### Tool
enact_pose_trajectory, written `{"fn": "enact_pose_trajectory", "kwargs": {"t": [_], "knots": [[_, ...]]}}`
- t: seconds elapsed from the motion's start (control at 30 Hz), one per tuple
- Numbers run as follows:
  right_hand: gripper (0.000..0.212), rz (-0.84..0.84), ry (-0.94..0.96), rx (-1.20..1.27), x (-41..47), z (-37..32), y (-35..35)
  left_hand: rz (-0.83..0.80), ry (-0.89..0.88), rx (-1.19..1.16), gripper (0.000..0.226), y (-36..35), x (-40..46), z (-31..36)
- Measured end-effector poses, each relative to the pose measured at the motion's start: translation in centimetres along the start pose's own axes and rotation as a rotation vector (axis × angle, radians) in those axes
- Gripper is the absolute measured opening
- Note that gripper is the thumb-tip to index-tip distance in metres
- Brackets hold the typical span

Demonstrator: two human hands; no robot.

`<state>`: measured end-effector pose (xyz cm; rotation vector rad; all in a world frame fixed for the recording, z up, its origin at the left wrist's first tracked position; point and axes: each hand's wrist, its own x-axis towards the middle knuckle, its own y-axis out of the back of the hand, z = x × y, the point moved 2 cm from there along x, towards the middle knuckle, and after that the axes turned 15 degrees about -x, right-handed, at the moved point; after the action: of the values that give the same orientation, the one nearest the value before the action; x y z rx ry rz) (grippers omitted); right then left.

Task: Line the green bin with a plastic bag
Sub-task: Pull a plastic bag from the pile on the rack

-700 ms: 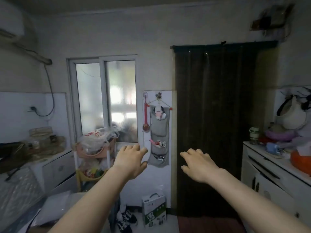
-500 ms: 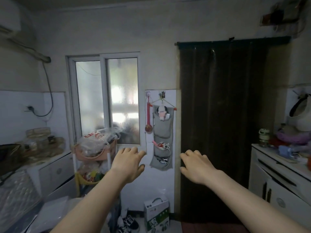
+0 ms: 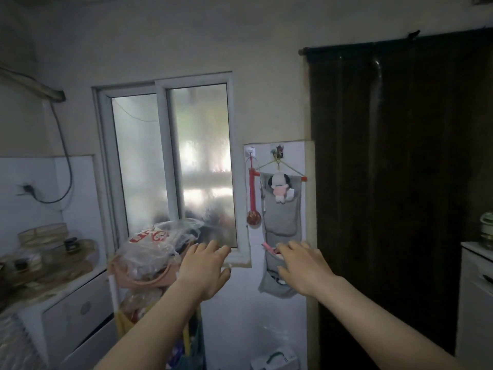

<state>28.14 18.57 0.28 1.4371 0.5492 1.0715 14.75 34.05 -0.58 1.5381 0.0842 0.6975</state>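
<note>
No green bin shows in the head view. My left hand (image 3: 204,268) is stretched forward, palm down, fingers apart and empty, just right of a tiered pink rack (image 3: 145,279) topped with clear plastic bags (image 3: 157,244). My right hand (image 3: 301,265) is also stretched forward and empty, its fingers in front of a grey hanging pocket organiser (image 3: 281,209) on the wall. Neither hand touches anything that I can make out.
A frosted window (image 3: 170,166) is ahead, a dark curtain (image 3: 400,169) covers the doorway on the right. A white counter with jars (image 3: 53,263) runs along the left, a white cabinet (image 3: 474,303) stands at the right edge. A white box with a green handle (image 3: 274,359) sits on the floor.
The view has swung left and closer to the wall; the right cabinet has slid almost out of frame. Both hands stay outstretched and empty, now nearer the rack and the organiser.
</note>
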Motion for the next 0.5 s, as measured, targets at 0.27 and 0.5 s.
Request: {"fn": "enact_pose_trajectory", "kwargs": {"t": [0.27, 0.5], "knots": [[0.043, 0.005, 0.092, 0.013, 17.7, -0.5, -8.0, 0.01, 0.11, -0.053, 0.047, -7.2, 12.6, -9.3], [0.041, 0.011, 0.247, 0.036, 32.6, -4.0, -14.7, 0.042, 0.259, -0.123, 0.05, -14.4, 21.2, -17.8]]}}
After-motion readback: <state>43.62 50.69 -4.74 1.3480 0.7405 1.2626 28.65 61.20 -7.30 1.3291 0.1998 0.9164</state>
